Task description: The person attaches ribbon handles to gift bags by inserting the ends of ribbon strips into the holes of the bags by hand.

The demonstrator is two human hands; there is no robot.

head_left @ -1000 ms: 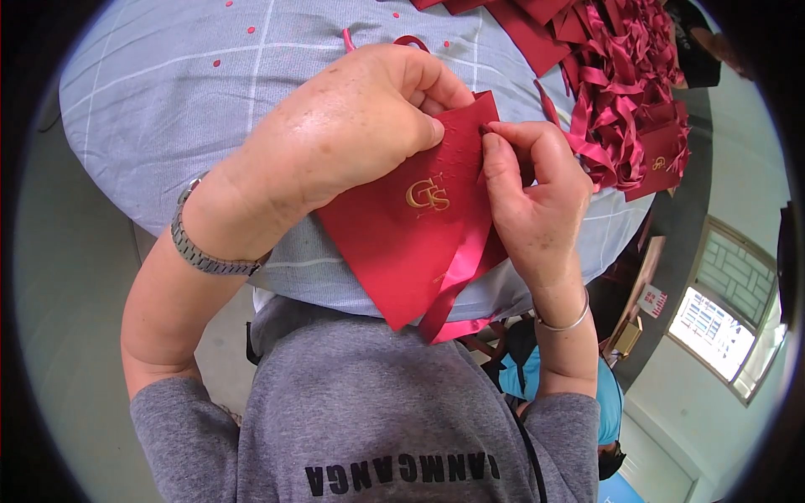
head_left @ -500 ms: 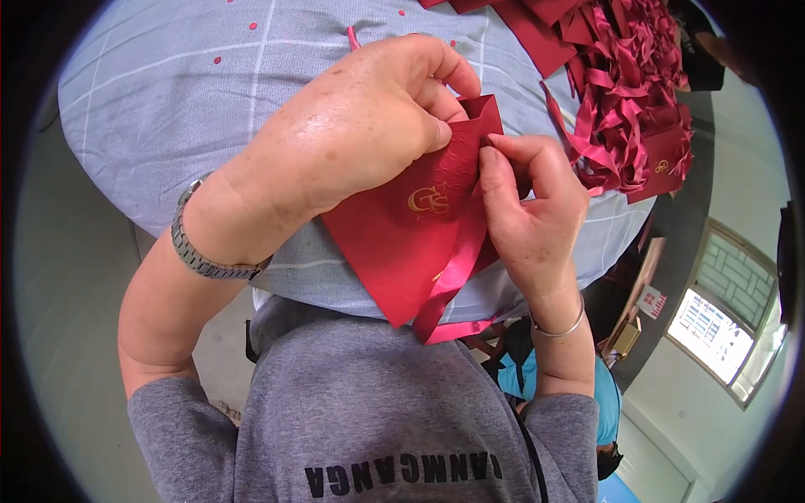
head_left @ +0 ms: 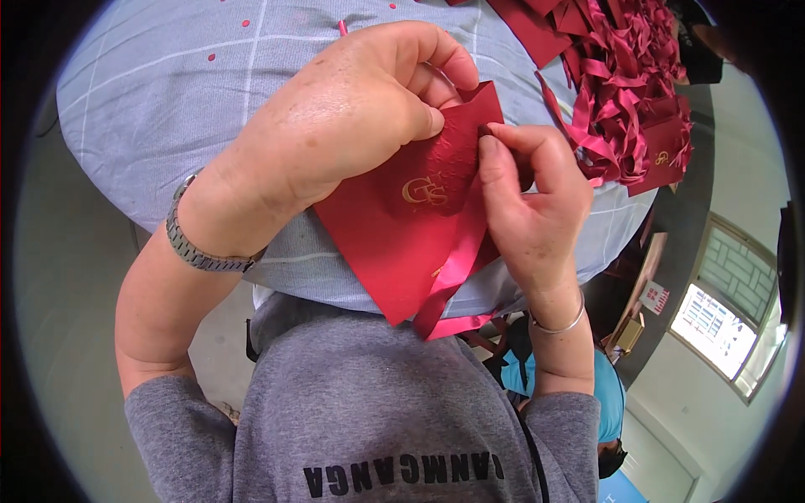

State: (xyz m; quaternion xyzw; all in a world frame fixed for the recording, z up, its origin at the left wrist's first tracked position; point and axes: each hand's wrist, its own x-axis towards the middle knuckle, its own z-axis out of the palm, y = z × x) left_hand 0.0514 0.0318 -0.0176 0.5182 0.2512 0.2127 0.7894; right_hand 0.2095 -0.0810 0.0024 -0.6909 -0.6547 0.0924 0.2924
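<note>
A red paper gift bag (head_left: 360, 243) with a gold emblem lies tilted at the near edge of the cloth-covered table. My left hand (head_left: 360, 113) is closed on its open top, thumb on the front and fingers by the mouth. At the bag's right edge, my right hand (head_left: 541, 197) pinches a small dark piece between thumb and fingertip; its kind cannot be made out. A pink-red satin ribbon (head_left: 458, 261) runs down the bag's right side and bends over the table edge. The left fingertips are partly hidden behind the bag's rim.
More red bags (head_left: 537, 33) and a heap of loose red ribbons (head_left: 616, 101) cover the table's far right. The grey checked tablecloth (head_left: 168, 109) carries small red dots. A person in blue (head_left: 610, 402) is at the lower right, near a window (head_left: 725, 310).
Both hands and the bag have shifted slightly up and left. My left thumb has slid a little from the bag's rim, showing more of its creased upper front.
</note>
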